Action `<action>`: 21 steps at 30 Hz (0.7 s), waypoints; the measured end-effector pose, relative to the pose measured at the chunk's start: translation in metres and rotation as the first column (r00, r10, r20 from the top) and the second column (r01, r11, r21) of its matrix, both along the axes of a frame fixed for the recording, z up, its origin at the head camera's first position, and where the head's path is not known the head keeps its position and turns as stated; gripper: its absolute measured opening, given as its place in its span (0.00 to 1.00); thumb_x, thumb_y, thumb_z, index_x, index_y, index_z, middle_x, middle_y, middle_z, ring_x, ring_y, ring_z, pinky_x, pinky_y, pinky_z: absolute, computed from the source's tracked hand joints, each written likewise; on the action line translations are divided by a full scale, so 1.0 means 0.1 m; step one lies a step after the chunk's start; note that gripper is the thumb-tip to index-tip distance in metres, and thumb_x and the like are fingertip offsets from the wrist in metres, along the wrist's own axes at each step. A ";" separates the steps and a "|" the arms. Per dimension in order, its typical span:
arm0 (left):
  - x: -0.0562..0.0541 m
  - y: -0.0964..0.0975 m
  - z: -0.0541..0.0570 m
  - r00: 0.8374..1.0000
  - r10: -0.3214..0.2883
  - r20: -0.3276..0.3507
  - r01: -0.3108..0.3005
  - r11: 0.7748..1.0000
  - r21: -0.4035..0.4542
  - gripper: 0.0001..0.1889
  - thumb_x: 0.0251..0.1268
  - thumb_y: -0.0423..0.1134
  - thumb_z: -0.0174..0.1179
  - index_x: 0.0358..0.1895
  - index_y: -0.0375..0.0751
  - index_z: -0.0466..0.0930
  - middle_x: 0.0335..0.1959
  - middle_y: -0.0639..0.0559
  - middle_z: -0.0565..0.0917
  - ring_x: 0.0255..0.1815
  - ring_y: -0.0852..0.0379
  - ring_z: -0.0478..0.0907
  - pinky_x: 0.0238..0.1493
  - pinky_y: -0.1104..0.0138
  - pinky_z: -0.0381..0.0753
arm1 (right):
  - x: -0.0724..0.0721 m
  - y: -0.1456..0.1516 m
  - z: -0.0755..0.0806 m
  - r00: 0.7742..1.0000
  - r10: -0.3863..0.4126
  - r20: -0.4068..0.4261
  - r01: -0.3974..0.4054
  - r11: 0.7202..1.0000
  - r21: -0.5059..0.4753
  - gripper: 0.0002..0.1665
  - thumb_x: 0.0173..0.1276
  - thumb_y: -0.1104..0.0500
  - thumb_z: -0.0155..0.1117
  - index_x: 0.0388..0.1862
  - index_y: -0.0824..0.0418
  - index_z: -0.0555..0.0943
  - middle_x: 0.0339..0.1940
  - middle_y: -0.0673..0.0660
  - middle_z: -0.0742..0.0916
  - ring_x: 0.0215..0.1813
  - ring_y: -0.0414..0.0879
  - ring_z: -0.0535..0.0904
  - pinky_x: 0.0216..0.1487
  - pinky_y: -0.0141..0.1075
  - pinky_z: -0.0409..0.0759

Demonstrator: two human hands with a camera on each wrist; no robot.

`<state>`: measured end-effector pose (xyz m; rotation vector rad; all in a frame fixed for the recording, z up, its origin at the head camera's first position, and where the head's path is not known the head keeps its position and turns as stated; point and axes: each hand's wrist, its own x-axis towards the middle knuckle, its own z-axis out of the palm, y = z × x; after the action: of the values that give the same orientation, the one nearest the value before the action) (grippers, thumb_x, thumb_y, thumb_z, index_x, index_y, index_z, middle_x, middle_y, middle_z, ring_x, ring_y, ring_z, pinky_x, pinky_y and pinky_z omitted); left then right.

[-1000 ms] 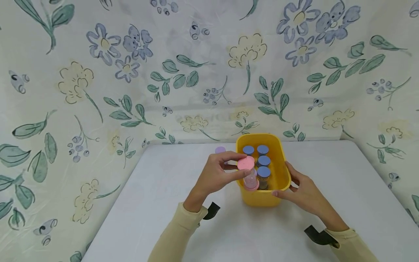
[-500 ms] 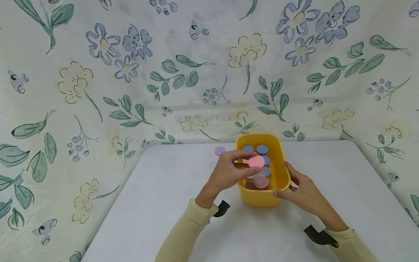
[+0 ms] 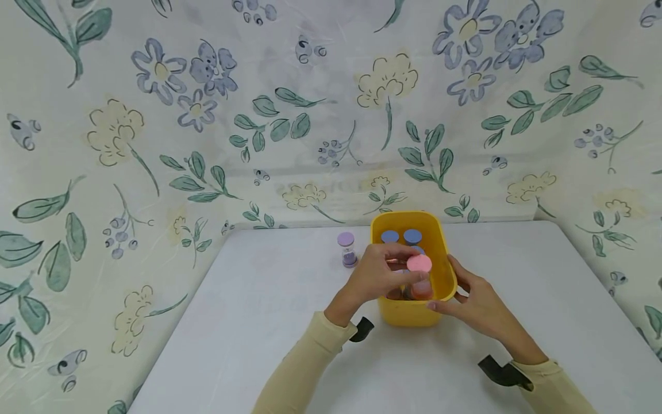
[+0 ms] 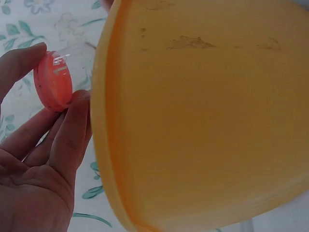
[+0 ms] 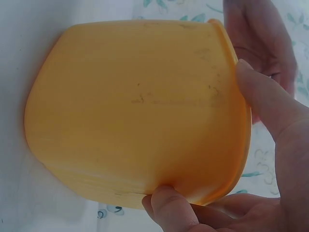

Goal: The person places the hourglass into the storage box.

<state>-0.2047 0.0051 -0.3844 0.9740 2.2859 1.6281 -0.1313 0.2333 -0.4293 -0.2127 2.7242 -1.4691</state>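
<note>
My left hand (image 3: 373,272) pinches a pink sand timer (image 3: 419,264) by its round cap, over the near part of a yellow bin (image 3: 412,317). In the left wrist view, white lettering shows on the timer's pink cap (image 4: 54,82), held between thumb and fingers beside the bin's rim. My right hand (image 3: 478,303) grips the bin's right near corner, thumb on the rim and fingers against the outer wall (image 5: 130,111). Inside the bin stand several blue-capped timers (image 3: 412,236). The left hand partly hides the near ones.
A purple sand timer (image 3: 349,259) stands upright on the white table (image 3: 279,287), left of the bin. A floral cloth (image 3: 310,144) hangs behind the table and along its sides.
My left hand has moved right with the pink timer, carrying it further over the bin and lower. The purple timer has come into full view. The right hand has kept its grip.
</note>
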 end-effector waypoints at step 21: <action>-0.05 0.17 -0.13 0.971 -0.203 -0.125 0.143 0.915 -0.376 0.22 0.66 0.43 0.71 0.61 0.39 0.84 0.52 0.52 0.90 0.45 0.68 0.85 0.51 0.81 0.83 | 0.00 0.01 -0.02 1.000 -0.001 0.013 0.001 1.000 -0.005 0.67 0.63 0.40 0.76 0.86 0.62 0.46 0.84 0.68 0.61 0.79 0.71 0.65 0.65 0.53 0.81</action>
<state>-0.2097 0.0225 -0.3975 1.2051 2.4023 1.0350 -0.1312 0.2346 -0.4309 -0.2016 2.7113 -1.4731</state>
